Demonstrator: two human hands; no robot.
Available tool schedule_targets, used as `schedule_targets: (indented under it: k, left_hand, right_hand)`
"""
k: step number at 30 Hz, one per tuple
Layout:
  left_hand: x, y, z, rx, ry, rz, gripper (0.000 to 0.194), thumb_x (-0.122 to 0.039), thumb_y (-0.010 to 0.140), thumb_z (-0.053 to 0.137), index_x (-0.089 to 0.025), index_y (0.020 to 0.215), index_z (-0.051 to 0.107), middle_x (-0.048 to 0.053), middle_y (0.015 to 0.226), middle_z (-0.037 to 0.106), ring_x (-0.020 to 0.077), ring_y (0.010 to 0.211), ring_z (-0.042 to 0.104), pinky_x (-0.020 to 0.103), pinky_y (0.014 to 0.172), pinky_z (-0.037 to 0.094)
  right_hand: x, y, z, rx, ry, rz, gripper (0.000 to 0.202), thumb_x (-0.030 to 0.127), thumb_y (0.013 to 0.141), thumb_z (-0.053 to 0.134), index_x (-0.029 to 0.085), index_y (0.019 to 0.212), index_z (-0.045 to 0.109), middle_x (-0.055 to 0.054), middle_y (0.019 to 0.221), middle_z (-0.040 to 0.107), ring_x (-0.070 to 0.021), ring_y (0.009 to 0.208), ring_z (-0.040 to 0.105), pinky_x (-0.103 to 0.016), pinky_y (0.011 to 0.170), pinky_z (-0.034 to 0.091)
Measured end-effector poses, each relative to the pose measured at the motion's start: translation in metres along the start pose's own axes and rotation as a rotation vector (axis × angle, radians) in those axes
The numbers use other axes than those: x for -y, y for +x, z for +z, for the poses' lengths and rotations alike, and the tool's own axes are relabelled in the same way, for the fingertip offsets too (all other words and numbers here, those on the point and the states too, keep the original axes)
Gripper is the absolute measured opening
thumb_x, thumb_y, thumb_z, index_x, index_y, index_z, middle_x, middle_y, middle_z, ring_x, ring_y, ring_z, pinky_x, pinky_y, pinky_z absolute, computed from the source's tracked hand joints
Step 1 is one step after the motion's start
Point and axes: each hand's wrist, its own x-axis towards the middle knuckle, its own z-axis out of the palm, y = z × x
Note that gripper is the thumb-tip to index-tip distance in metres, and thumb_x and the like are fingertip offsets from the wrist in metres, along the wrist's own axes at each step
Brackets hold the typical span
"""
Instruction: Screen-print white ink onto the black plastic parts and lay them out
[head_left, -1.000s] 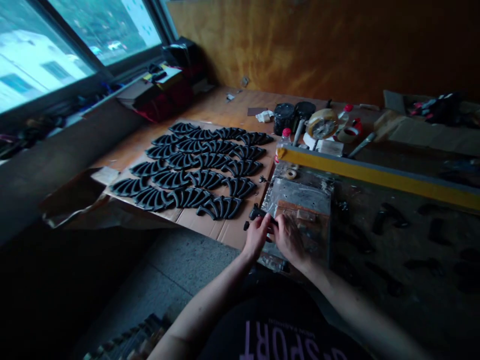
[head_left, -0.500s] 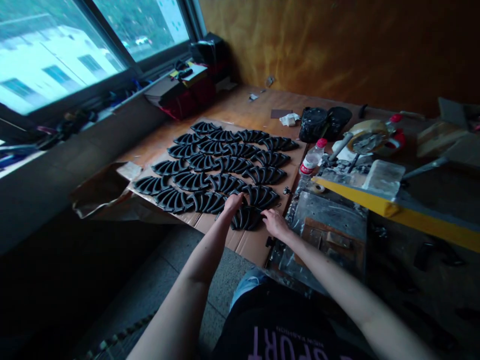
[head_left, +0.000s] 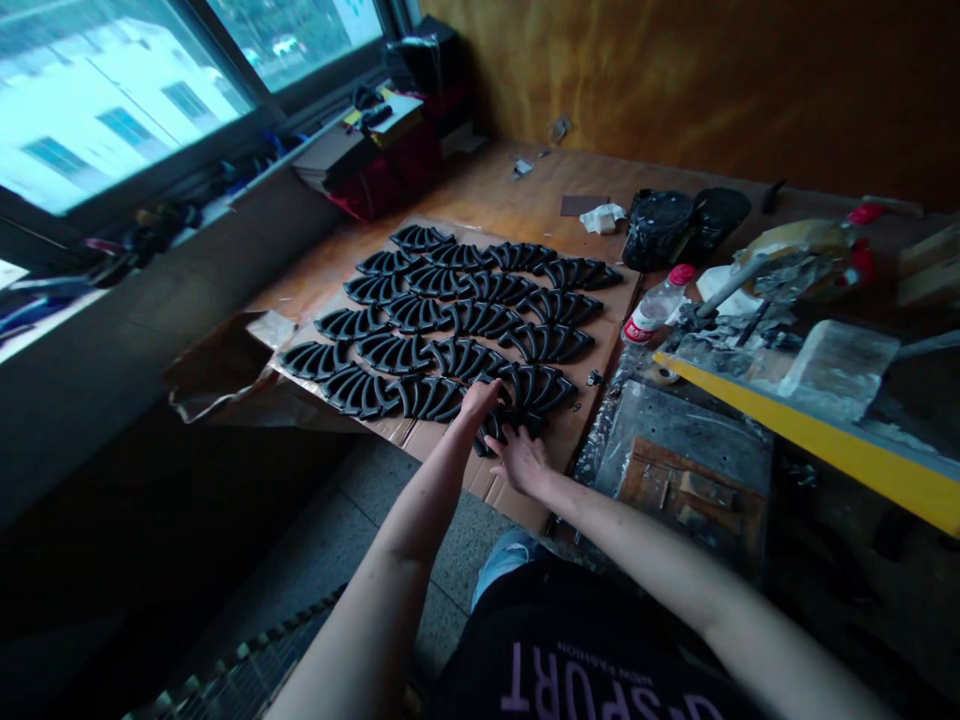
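Note:
Black curved tube-like pieces (head_left: 420, 398) lie side by side in fan-shaped groups, in several rows on a sheet of cardboard (head_left: 551, 465). My left hand (head_left: 482, 400) is at the far left edge of the nearest fan (head_left: 529, 424), its fingers closed and mostly hidden from me; what they grip cannot be made out. Spread over the near side of that same fan are the fingers of my right hand (head_left: 523, 460), touching the pieces. That hand is open, and it covers part of the fan.
Right of the cardboard stand a red-capped plastic bottle (head_left: 660, 303), a grimy metal plate (head_left: 645, 425) and a machine with a yellow edge (head_left: 810, 440). Behind are dark containers (head_left: 660, 228) and a crumpled white tissue (head_left: 602, 218). A brown paper bag (head_left: 217, 370) hangs at the left.
My right hand has moved left, from the right end of the nearest fan onto its near side, and its fingers have spread. My left hand stays near the same fan. The view has shifted slightly.

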Motion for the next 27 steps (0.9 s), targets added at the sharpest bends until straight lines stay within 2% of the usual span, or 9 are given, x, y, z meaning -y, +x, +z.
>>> schedule_targets:
  k: [4,8,13,21,27]
  left_hand:
    - [0.001,-0.007,0.001,0.001,0.014,0.012,0.049,-0.053,0.087,0.038,-0.016,0.067,0.063,0.012,0.076,0.07,0.0222,0.075,0.066,0.029,0.069,0.046]
    - [0.003,-0.009,0.002,0.006,0.021,0.011,0.048,-0.054,0.086,0.039,-0.017,0.068,0.063,0.01,0.071,0.069,0.0225,0.072,0.065,0.029,0.067,0.045]
    - [0.001,-0.007,0.003,0.015,0.032,0.019,0.048,-0.053,0.086,0.039,-0.016,0.069,0.065,0.01,0.071,0.069,0.0235,0.074,0.065,0.03,0.069,0.046]
    - [0.0,-0.005,0.008,0.074,0.052,0.038,0.046,-0.046,0.086,0.038,-0.016,0.069,0.067,0.011,0.072,0.071,0.0226,0.077,0.065,0.029,0.072,0.047]
    - [-0.001,0.001,0.011,0.082,0.09,0.053,0.045,-0.043,0.088,0.037,-0.016,0.069,0.068,0.012,0.069,0.07,0.0252,0.08,0.067,0.032,0.075,0.048]
  right_hand:
    - [0.007,0.007,0.007,0.043,-0.016,0.046,0.048,0.037,0.086,0.065,0.04,0.132,0.052,-0.009,0.135,0.049,-0.034,0.122,0.043,-0.052,0.092,0.042]
    - [0.003,0.001,0.014,0.046,0.022,0.038,0.045,0.035,0.088,0.062,0.037,0.132,0.052,-0.009,0.137,0.051,-0.0324,0.125,0.042,-0.051,0.094,0.042]
    - [0.001,-0.012,0.025,0.046,0.115,0.084,0.052,0.034,0.09,0.059,0.03,0.139,0.044,-0.007,0.146,0.045,-0.0297,0.136,0.034,-0.052,0.106,0.035]
    - [-0.003,-0.032,0.037,0.039,0.134,0.073,0.055,0.037,0.09,0.057,0.031,0.143,0.042,-0.007,0.148,0.043,-0.0299,0.137,0.036,-0.049,0.106,0.038]
    - [-0.007,-0.035,0.049,0.049,0.138,0.069,0.059,0.037,0.09,0.056,0.03,0.146,0.039,-0.006,0.151,0.038,-0.0306,0.14,0.032,-0.048,0.108,0.037]
